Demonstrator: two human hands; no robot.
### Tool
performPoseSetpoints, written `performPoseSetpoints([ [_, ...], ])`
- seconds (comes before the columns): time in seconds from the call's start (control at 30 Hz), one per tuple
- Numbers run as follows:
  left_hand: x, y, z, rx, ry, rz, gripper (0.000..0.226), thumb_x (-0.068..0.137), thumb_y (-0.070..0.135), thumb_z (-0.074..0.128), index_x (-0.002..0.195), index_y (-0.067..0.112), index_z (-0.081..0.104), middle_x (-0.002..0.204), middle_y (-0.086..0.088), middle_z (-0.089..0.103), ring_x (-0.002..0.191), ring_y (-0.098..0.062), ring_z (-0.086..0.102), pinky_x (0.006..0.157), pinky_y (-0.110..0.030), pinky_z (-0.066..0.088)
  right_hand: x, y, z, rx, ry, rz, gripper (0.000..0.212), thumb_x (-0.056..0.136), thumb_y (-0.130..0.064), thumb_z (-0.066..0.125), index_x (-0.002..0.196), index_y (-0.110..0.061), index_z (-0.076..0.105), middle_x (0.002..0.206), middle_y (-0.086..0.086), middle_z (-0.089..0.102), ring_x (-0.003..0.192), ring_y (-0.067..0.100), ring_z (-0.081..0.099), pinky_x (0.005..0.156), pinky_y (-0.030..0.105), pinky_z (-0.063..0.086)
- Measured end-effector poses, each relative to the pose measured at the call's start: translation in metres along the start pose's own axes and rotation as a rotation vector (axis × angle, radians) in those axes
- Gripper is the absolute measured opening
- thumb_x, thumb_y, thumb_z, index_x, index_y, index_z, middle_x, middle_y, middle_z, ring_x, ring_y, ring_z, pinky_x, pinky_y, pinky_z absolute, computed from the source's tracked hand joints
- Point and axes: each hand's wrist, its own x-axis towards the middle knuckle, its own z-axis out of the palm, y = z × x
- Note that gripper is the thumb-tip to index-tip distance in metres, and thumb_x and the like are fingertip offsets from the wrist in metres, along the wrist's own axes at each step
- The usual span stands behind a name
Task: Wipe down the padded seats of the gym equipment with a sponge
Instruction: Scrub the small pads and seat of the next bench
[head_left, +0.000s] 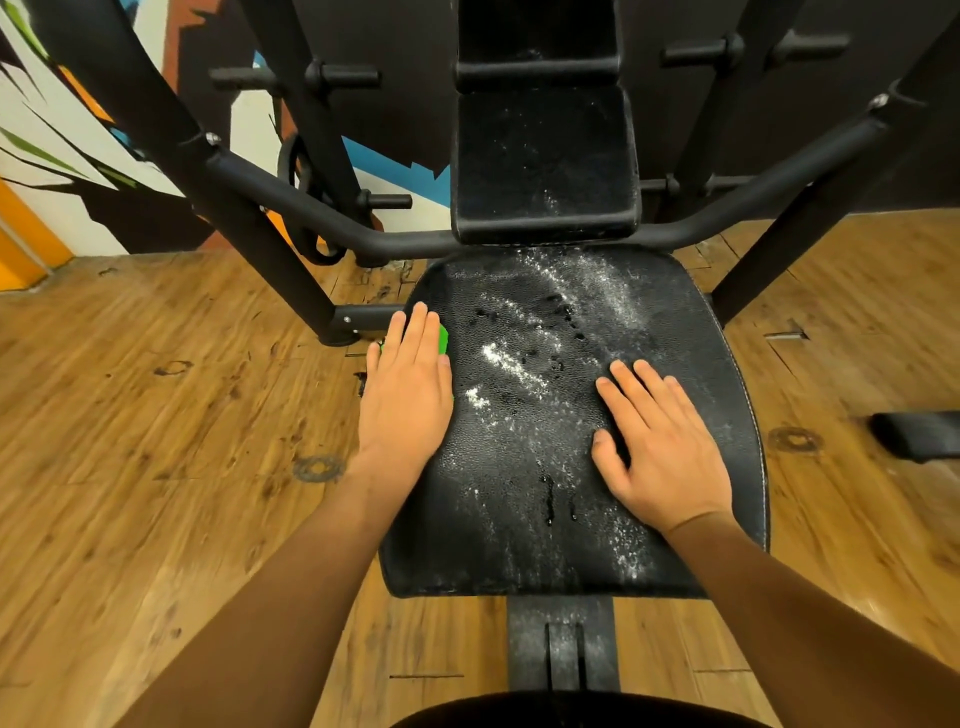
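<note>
1. Your left grip (408, 395) lies flat with its fingers straight, pressing down on the green sponge (443, 338) without curling round it. Only a sliver of sponge shows past the fingers.
2. Your right grip (660, 447) is open too, with the palm spread on the right half of the seat pad (519, 525) and nothing held.
3. The sponge sits at the pad's left edge, near the far corner, and part of your left grip overhangs the wooden floor (156, 415). A stroke pushed further left would likely send the sponge off the pad, since only downward pressure holds it under your palm.
4. White residue (511, 364) and wet droplets streak the middle of the pad. The surface looks slick, so a bracing palm could skid if you lean your weight on it.
5. Your right grip covers a patch of the pad. Unless you lift it, that patch will likely go unwiped.
6. The backrest pad (543, 161) above is speckled with the same residue. Wiping it after the seat could drop dirt onto the cleaned surface.
7. Long sweeps toward the edges could push residue onto the floor instead of lifting it into the sponge.
</note>
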Motion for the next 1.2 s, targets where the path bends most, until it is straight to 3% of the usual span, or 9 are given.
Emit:
performPoseSetpoints([
  [0.2, -0.005, 0.000, -0.003, -0.008, -0.037, -0.007, 0.054, 0.109, 0.028, 0.028, 0.161, 0.018, 0.017, 0.170, 0.002, 0.009, 0.156, -0.017, 0.004, 0.125, -0.043, 0.009, 0.000, -0.003, -0.005, 0.002, -0.040, 0.018, 0.059, 0.099, -0.039, 0.043, 0.150, -0.009, 0.049, 0.159, 0.010, 0.041, 0.153, 0.028, 0.028, 0.128, 0.043, 0.013],
  [0.53, -0.023, -0.004, -0.005, 0.013, -0.033, 0.037, 0.053, 0.109, 0.027, 0.031, 0.160, 0.014, 0.025, 0.168, -0.001, 0.017, 0.156, -0.022, 0.011, 0.124, -0.048, 0.018, 0.003, 0.000, -0.002, -0.010, -0.016, 0.007, 0.058, 0.100, -0.039, 0.045, 0.149, -0.009, 0.050, 0.158, 0.011, 0.042, 0.152, 0.029, 0.029, 0.128, 0.043, 0.013],
  [1.2, -0.029, 0.001, -0.001, 0.022, -0.027, 0.003, 0.053, 0.109, 0.028, 0.029, 0.160, 0.014, 0.024, 0.168, -0.002, 0.017, 0.155, -0.022, 0.013, 0.124, -0.049, 0.018, -0.001, 0.000, -0.001, -0.003, -0.026, 0.010, 0.057, 0.099, -0.037, 0.048, 0.148, -0.008, 0.051, 0.158, 0.011, 0.043, 0.151, 0.030, 0.030, 0.127, 0.046, 0.018],
])
